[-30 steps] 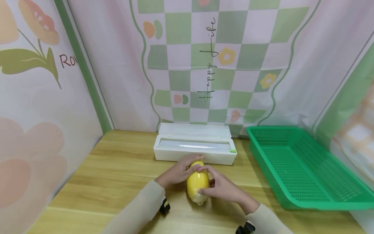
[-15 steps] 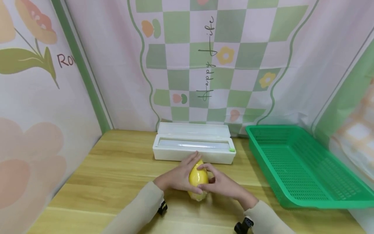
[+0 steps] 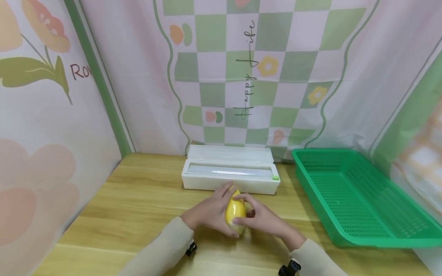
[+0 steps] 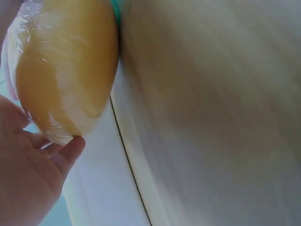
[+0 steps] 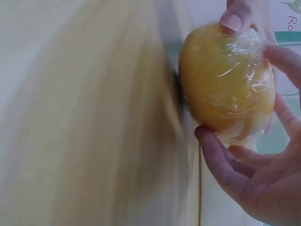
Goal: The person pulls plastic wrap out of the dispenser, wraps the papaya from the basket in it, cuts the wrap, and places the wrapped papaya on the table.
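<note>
Both hands hold a yellow oval fruit (image 3: 236, 210) wrapped in clear plastic film, close over the wooden table (image 3: 145, 199). My left hand (image 3: 211, 210) lies along its left side, fingers toward the far end and thumb under the near end. From the right, my right hand (image 3: 260, 216) grips it with bent fingers, the thumb on its near upper part. In the right wrist view the film on the fruit (image 5: 225, 80) is glossy and wrinkled, bunched at one end. Fingertips press on that film in the left wrist view, where the fruit (image 4: 68, 70) fills the upper left.
Just beyond the hands stands a white cling film dispenser box (image 3: 229, 184), its lid raised and a green slider at its right end. A green plastic basket (image 3: 329, 220) sits on the right. Patterned curtains (image 3: 145, 96) hang behind and at the sides.
My left hand has shifted its hold, its thumb going from the top of the fruit down to the near end. The fruit turns slightly between the hands; the box and basket stay put.
</note>
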The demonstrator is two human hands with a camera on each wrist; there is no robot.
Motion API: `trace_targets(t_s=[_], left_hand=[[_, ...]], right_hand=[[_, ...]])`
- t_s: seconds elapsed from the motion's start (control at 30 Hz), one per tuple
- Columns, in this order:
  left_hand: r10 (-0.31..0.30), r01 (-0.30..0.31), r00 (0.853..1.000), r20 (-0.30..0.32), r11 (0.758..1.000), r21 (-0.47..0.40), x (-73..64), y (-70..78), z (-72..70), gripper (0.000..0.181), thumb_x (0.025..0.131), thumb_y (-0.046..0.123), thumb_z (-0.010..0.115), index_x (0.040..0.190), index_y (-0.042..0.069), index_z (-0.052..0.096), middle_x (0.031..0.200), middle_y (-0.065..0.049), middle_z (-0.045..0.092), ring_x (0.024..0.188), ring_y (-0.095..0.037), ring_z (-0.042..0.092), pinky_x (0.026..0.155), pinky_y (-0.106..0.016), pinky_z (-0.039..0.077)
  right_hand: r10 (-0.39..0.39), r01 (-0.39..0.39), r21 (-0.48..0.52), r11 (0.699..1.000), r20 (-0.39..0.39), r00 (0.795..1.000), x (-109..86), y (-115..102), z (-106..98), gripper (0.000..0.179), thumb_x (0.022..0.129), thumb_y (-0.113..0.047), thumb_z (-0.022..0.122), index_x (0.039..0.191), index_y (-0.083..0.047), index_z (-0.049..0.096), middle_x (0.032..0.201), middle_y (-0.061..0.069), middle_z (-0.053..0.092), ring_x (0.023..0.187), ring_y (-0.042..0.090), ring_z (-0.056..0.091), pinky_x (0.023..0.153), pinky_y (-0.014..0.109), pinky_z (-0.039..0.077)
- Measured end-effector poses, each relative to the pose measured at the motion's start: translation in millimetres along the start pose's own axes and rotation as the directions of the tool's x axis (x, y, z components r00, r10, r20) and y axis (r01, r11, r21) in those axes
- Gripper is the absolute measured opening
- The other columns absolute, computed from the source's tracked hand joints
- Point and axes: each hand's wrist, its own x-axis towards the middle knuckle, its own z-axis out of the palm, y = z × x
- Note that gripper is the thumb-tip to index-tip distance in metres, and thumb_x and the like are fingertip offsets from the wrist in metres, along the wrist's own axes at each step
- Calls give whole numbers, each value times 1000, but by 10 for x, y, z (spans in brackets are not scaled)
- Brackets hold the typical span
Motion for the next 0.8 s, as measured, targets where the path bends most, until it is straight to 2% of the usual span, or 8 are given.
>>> trace_targets(t_s=[0.1, 0.23, 0.3, 0.4, 0.5, 0.6, 0.7, 0.8], left_hand=[[-1, 1, 1000, -21, 1000, -28, -12, -19, 9, 135, 61, 68, 85, 157, 0, 20, 163, -21, 15, 146, -35, 24, 104, -45, 45], [8, -11, 998, -58, 999, -51, -45, -53, 18, 136, 60, 66, 87, 157, -1, 20, 161, -20, 17, 144, -32, 26, 105, -42, 44], [21, -25, 997, -77, 998, -59, -55, -68, 29, 137, 59, 66, 87, 157, 0, 19, 162, -19, 16, 145, -31, 25, 107, -42, 43], [29, -39, 994, -103, 994, -100, -54, -63, 38, 138, 59, 66, 88, 159, 3, 15, 163, -15, 14, 146, -27, 23, 110, -44, 40], [28, -49, 991, -130, 987, -156, -38, -45, 37, 140, 59, 64, 89, 160, 7, 10, 164, -11, 13, 147, -24, 21, 113, -45, 36], [24, -53, 989, -145, 979, -197, -15, -27, 33, 142, 59, 61, 91, 161, 9, 8, 164, -9, 12, 148, -23, 20, 114, -46, 33], [11, -42, 990, -139, 974, -222, -5, -24, 35, 142, 59, 60, 91, 161, 10, 7, 165, -9, 9, 148, -24, 19, 114, -49, 32], [-18, -14, 993, -120, 966, -260, -4, -36, 38, 142, 59, 59, 92, 162, 12, 6, 167, -8, 4, 150, -24, 14, 115, -51, 29]], right_hand=[[32, -32, -2, 999, -43, 999, -26, 25, -29, 61, 98, -32, 67, 150, -17, 39, 149, 32, 36, 108, 38, 65, 87, 45, 57], [132, -124, 141, 982, -49, 990, -15, 75, -93, 61, 106, -38, 50, 152, -3, 32, 149, 36, 34, 116, 43, 60, 92, 48, 55], [165, -158, 233, 960, -13, 986, 3, 114, -112, 64, 108, -40, 41, 152, 6, 28, 147, 36, 37, 117, 40, 60, 93, 46, 55], [166, -175, 374, 911, 55, 985, 26, 181, -110, 68, 110, -40, 34, 149, 14, 24, 139, 35, 48, 112, 34, 63, 93, 42, 55], [154, -185, 491, 851, 103, 983, 38, 220, -80, 66, 111, -40, 29, 145, 16, 30, 124, 27, 61, 104, 26, 65, 90, 38, 55], [143, -193, 563, 804, 132, 981, 41, 226, -50, 66, 110, -42, 27, 142, 15, 32, 115, 17, 63, 100, 25, 65, 89, 37, 55], [149, -202, 585, 785, 138, 979, 34, 205, -35, 68, 109, -45, 27, 145, 13, 29, 117, 19, 61, 104, 27, 64, 91, 39, 55], [163, -207, 588, 782, 128, 978, 18, 185, -39, 70, 108, -47, 29, 148, 10, 24, 126, 25, 55, 109, 30, 63, 95, 41, 53]])
